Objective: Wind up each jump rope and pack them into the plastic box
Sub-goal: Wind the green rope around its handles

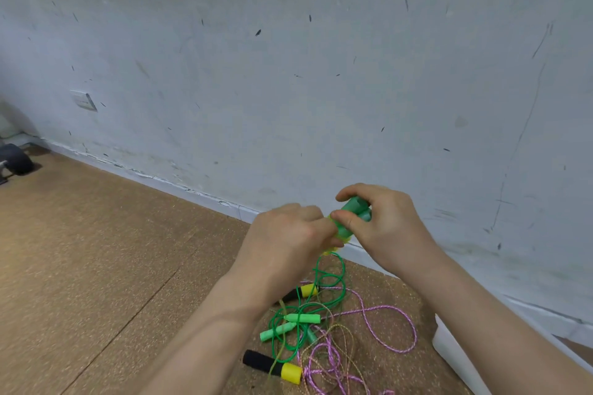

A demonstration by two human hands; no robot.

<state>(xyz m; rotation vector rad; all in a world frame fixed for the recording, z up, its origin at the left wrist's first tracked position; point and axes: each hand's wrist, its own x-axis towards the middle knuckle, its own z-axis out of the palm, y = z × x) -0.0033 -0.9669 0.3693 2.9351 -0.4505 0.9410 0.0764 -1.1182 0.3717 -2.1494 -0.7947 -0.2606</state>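
My right hand (386,224) grips a pair of green jump-rope handles (354,212) held together above the floor. My left hand (288,244) pinches the green cord (333,279) right beside them, where a few yellowish-green turns lie around the handles. The rest of that cord hangs down to a tangle on the floor. There lie two more green handles (301,318), two black-and-yellow handles (272,362), and a pink rope (385,314). The white plastic box (449,349) shows at the lower right, mostly hidden behind my right forearm.
A scuffed white wall (288,74) runs close behind the pile, with a socket (83,100) at the left. Cork-coloured floor (96,250) stretches to the left. A dark wheel (16,159) sits at the far left edge.
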